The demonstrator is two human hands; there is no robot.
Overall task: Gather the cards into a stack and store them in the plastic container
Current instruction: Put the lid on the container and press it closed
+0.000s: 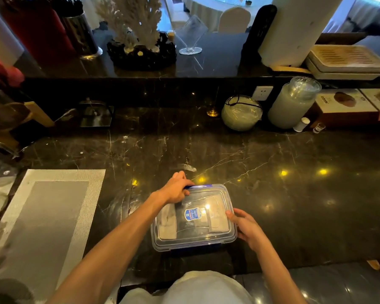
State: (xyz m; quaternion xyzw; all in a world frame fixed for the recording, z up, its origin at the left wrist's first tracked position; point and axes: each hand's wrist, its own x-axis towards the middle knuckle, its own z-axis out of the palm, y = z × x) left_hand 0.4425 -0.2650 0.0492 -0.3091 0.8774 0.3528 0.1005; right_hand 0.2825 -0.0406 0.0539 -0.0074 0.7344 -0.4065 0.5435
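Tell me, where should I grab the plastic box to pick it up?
Probably by its two short ends, one hand from each side. The box lies flat and wide, and its lid rim sticks out for fingers to hook under. The right hand already holds one end; the left hand is at the far corner.

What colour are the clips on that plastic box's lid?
Dark blue, on the clear plastic container, clearest in the head view.
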